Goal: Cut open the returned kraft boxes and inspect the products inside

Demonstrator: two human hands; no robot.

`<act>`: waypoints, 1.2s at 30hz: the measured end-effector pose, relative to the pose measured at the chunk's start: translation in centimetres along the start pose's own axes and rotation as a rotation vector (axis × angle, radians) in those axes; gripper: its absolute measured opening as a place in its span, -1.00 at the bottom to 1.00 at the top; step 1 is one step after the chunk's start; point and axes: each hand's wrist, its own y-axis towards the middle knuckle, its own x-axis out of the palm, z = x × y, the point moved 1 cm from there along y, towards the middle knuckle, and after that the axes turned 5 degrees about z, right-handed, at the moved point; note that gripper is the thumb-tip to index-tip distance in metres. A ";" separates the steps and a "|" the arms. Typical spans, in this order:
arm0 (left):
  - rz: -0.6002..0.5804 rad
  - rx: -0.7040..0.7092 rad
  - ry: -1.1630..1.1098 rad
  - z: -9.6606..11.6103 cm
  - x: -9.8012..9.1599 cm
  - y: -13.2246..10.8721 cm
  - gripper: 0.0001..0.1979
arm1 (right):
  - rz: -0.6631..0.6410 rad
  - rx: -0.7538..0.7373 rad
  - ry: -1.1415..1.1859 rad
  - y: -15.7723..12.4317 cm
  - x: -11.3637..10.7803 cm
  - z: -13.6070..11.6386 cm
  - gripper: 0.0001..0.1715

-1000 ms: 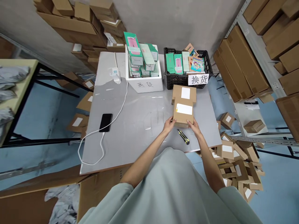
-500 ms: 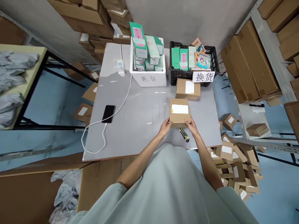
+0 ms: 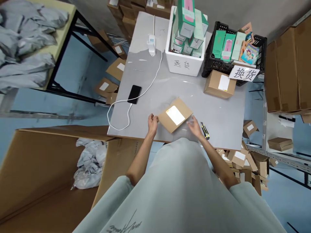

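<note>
A brown cardboard box (image 3: 167,124) with a white label (image 3: 175,115) on top is turned at an angle near the front of the grey table. At its left corner, the curled fingers of my left hand (image 3: 153,125) grip the edge. My right hand (image 3: 194,127) is by the right corner with its fingers apart; whether a fingertip touches the cardboard I cannot tell. Just right of that hand lies a yellow-and-black utility knife (image 3: 205,130).
A second box (image 3: 220,84) stands before a black crate (image 3: 209,63). Left of the crate is a white bin (image 3: 183,66) of green boxes. A phone (image 3: 134,94) with a white cable lies on the table (image 3: 155,97). An open carton (image 3: 43,161) stands front left.
My view has shifted right-to-left across the room, showing the table differently. The box has been turned and moved left, away from the knife. My right hand has loosened from it.
</note>
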 end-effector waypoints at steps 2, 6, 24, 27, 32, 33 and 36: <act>-0.004 -0.136 -0.042 -0.7 -0.5 -1.2 -0.27 | 0.065 -0.056 -0.023 3.1 -1.0 -1.1 0.20; -0.278 -0.285 -0.024 -1.7 -0.6 -4.8 -0.28 | 0.036 -0.090 -0.101 6.8 -1.6 -2.8 -0.02; -0.545 0.208 0.002 0.6 -1.3 -0.6 -0.10 | 0.370 -0.051 0.003 -7.6 -2.2 -0.7 -0.22; -0.543 0.193 0.011 1.6 -0.5 -1.1 -0.20 | 0.386 -0.024 0.018 -5.7 -3.6 -1.5 -0.23; -0.434 0.205 0.067 2.0 1.0 -2.0 -0.37 | 0.327 -0.019 0.024 -1.7 -4.9 -1.7 -0.25; -0.404 0.211 0.077 2.0 1.4 -2.0 -0.39 | 0.320 -0.026 0.028 -0.9 -5.0 -1.6 -0.24; -0.330 0.204 0.102 2.1 3.0 -1.2 -0.42 | 0.305 -0.026 0.054 1.6 -5.1 -1.4 -0.20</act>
